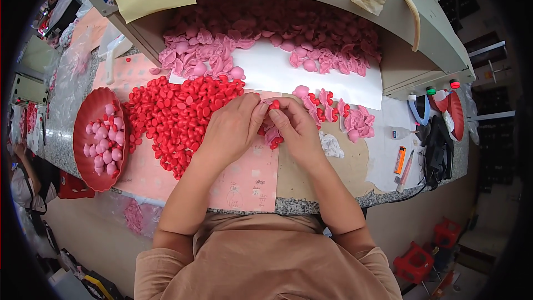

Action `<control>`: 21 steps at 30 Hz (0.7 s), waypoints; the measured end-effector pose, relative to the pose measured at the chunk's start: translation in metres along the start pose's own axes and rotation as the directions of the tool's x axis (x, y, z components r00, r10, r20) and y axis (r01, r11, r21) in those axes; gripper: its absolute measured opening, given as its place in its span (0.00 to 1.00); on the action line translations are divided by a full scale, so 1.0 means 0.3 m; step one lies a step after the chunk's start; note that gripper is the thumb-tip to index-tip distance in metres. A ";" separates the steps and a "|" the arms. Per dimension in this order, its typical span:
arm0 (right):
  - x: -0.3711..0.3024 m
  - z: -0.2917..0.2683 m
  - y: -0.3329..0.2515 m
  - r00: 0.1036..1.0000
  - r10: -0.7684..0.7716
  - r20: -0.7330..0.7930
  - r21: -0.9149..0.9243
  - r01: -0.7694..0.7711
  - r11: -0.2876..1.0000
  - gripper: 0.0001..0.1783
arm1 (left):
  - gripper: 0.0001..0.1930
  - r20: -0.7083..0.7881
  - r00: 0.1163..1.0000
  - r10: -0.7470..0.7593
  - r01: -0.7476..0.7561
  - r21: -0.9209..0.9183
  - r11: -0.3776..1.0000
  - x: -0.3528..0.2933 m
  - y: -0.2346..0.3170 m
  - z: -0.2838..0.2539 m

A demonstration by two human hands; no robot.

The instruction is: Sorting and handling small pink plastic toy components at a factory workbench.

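"Between both hands, where is the red piece [274, 104]?"
"The right hand [300, 130] is nearer: thumb and forefinger pinch it. The left hand [233, 119] has fingers together, just beside; what they hold, and the piece's long axis, I cannot tell."

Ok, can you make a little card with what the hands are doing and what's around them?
Left hand: fingertips at a pink shell
Right hand: pinching a red piece
Left of hands: red pile, then a red dish holding pink balls
Beyond hands: grey box with many pink shells
Right side: bottle, orange stick
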State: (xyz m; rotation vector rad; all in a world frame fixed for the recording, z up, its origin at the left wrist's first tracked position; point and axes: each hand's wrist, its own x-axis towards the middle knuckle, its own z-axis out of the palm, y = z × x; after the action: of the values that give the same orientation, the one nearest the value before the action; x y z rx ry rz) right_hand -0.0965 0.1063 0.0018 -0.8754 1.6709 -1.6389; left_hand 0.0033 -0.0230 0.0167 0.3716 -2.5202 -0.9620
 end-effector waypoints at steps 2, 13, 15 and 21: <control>0.000 0.009 -0.015 0.983 0.175 0.057 0.259 -0.184 0.948 0.11 | 0.13 0.006 1.000 0.019 -0.019 0.006 1.000 -0.004 -0.010 -0.001; 0.001 -0.009 -0.012 0.992 0.083 0.098 0.209 -0.102 0.972 0.11 | 0.12 -0.043 0.998 0.055 -0.054 0.021 0.998 -0.010 -0.002 0.006; -0.004 -0.027 -0.017 0.985 0.103 0.137 0.214 -0.131 0.968 0.10 | 0.11 0.001 0.998 0.061 -0.061 0.032 0.998 -0.008 0.006 -0.001; -0.023 -0.037 -0.038 0.946 0.166 0.280 0.134 -0.210 0.969 0.12 | 0.11 0.079 0.993 0.083 -0.071 -0.147 0.987 -0.016 0.031 -0.022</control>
State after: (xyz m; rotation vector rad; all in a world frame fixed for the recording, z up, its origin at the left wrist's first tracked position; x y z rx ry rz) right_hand -0.1011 0.1184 0.0135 -0.7897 1.3710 -1.4337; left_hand 0.0099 -0.0183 0.0260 0.1915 -2.5008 -1.1439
